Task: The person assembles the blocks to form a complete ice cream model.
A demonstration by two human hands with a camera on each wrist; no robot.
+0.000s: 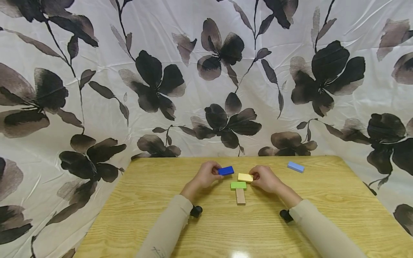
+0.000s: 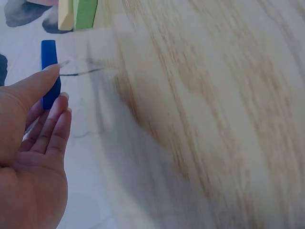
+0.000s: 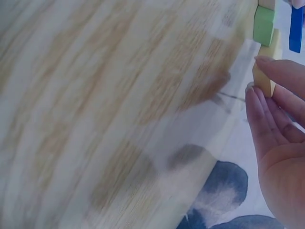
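A dark blue block [image 1: 226,171] is pinched at its left end by my left hand [image 1: 208,175]; in the left wrist view thumb and fingers grip the blue block [image 2: 49,90]. My right hand [image 1: 266,178] pinches the right end of a yellow block [image 1: 245,177], which the right wrist view shows between thumb and fingertips. Just in front of the yellow block lies a green block [image 1: 238,186], set crosswise. A plain wooden block [image 1: 240,197] runs from the green one toward me, forming a T. The blue and yellow blocks are a small gap apart.
A light blue block [image 1: 295,167] lies alone at the back right of the wooden table [image 1: 135,215]. Behind the table's far edge hangs a white cloth with dark flowers [image 1: 222,122]. Both wrists carry a small black camera.
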